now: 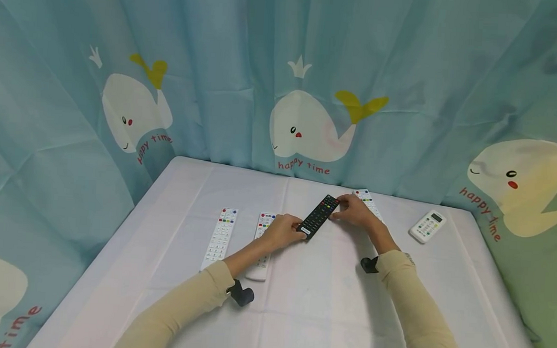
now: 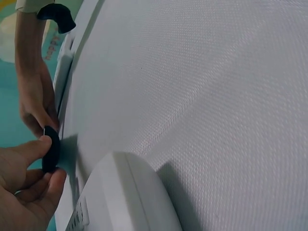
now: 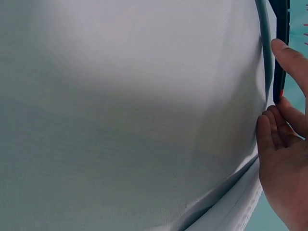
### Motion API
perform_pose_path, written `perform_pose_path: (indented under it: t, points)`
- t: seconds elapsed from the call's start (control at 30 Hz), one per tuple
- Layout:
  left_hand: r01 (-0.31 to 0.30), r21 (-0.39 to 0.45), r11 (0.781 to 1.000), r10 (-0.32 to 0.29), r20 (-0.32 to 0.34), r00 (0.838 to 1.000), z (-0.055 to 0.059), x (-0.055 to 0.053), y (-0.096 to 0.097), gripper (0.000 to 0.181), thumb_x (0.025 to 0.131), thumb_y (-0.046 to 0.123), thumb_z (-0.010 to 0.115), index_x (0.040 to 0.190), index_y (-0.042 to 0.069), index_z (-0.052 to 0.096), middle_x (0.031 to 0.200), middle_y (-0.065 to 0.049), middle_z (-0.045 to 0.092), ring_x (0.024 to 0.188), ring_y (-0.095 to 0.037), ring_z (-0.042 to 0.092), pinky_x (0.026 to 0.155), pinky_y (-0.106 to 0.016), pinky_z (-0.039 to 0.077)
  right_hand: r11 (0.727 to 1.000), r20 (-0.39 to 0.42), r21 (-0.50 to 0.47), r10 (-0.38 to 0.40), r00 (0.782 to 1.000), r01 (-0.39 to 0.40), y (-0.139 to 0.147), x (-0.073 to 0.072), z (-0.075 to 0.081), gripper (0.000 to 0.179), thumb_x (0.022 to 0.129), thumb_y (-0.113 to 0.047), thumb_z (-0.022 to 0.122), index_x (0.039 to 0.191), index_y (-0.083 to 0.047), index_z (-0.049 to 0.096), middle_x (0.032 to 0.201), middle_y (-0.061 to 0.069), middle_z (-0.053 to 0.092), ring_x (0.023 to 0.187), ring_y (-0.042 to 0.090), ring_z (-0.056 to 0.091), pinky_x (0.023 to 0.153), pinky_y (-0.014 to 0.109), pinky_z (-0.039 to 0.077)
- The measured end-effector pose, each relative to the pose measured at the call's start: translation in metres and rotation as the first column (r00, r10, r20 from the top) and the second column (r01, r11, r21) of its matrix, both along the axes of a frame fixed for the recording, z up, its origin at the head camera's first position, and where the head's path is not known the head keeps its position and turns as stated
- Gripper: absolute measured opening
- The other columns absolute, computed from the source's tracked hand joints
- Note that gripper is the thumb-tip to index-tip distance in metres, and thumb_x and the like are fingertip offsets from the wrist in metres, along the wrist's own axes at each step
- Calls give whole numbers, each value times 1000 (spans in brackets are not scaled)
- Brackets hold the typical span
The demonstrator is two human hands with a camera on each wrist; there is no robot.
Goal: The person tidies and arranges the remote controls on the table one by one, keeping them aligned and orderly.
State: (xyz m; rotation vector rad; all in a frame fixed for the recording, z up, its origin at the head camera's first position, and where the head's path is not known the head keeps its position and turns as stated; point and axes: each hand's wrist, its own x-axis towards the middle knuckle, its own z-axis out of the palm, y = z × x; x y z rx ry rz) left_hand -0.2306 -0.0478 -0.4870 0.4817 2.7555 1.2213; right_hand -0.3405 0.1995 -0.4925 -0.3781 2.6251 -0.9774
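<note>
A black remote control (image 1: 319, 216) slants between the two hands in the head view, its buttons facing up. My left hand (image 1: 283, 232) pinches its near end; in the left wrist view the thumb (image 2: 44, 139) lies on one side of the remote, with fingers under the other. At the far end, my right hand (image 1: 353, 212) holds it by the corner. The right wrist view shows the right thumb (image 3: 280, 47) against the remote's edge and a finger at its tip. A shadow falls on the cloth beside the remote (image 2: 51, 150).
Two white remotes (image 1: 220, 236) (image 1: 257, 271) lie left of the black one, the nearer partly under my left forearm. Another white remote (image 1: 365, 197) lies behind my right hand. A small white remote with a display (image 1: 427, 226) sits at the right. Whale-print curtains (image 1: 234, 114) border the white-covered table (image 1: 309, 312).
</note>
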Motion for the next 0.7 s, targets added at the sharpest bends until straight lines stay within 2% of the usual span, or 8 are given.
perform_pose_path:
  t: [0.3,0.7]
  points:
    - [27,37,999,-27,-8,1000,4,3,-9,41,86,14,79,121,-5,68,93,-6,72,76,-7,61,70,-21,51,1000,-48,-13,17,999,-17,3,7,2,68,84,-23,81,133,14,50,129,29,53,118,41,50,106,52,38]
    - [38,106,994,-39,5,999,9,12,-18,44,86,16,80,123,-6,67,97,-6,71,82,-10,62,72,-22,53,994,-47,-110,-10,999,5,5,20,7,70,84,-24,82,134,11,50,131,28,53,123,41,49,106,51,39]
